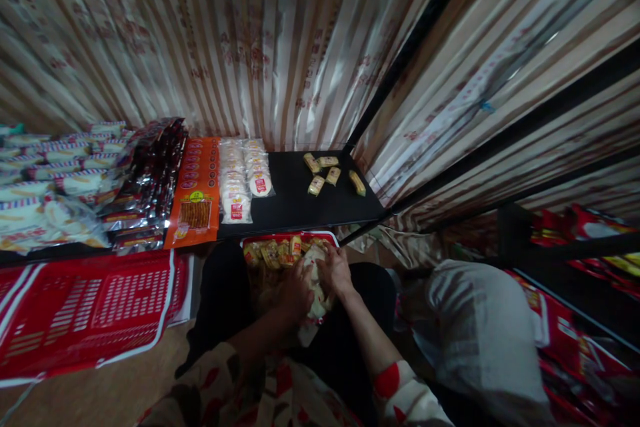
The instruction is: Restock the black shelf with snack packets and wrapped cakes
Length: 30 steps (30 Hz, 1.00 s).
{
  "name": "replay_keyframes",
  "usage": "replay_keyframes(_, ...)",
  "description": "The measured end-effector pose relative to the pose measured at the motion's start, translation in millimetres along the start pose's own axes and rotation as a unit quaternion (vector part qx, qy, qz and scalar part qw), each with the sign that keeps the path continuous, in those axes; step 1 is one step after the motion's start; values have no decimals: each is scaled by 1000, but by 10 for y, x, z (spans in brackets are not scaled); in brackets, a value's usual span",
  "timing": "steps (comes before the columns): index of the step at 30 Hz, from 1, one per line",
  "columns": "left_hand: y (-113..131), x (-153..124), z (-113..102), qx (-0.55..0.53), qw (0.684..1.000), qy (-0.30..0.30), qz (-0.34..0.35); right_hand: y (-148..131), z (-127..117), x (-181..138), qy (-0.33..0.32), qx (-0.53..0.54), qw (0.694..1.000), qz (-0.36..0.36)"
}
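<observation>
Between my knees rests a red basket with a white rim, partly filled with small yellow wrapped snacks. Over its right side, a pale crumpled plastic bag is held between both my hands. My left hand is closed on the bag's left side, and my right hand grips its upper right edge. What lies inside the bag is too dim to make out. Ahead, several yellow wrapped snacks lie loose on the black shelf.
Left along the shelf are round white crackers in clear packets, an orange snack packet, dark shiny packets and white-wrapped snacks. Red baskets stand at left. A person's knee and red packets are at right.
</observation>
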State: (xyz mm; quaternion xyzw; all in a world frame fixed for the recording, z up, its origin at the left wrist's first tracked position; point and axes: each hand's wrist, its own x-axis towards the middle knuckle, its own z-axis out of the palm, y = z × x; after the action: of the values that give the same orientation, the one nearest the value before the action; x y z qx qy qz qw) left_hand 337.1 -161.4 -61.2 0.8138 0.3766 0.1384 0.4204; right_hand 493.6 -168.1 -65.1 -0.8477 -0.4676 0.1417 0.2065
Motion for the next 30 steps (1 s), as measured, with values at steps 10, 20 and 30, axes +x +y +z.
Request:
replay_keyframes(10, -76, 28, 8, -19, 998, 55, 0, -332, -68, 66, -45, 162, 986, 1)
replay_keyframes(20, -184, 121, -573, -25, 987, 157, -23, -750, -382, 195, -93, 107, 985, -102)
replay_keyframes(30, -119, 386, -1353, -170, 978, 109, -49, -993, -437, 184, -192, 332, 921, -67)
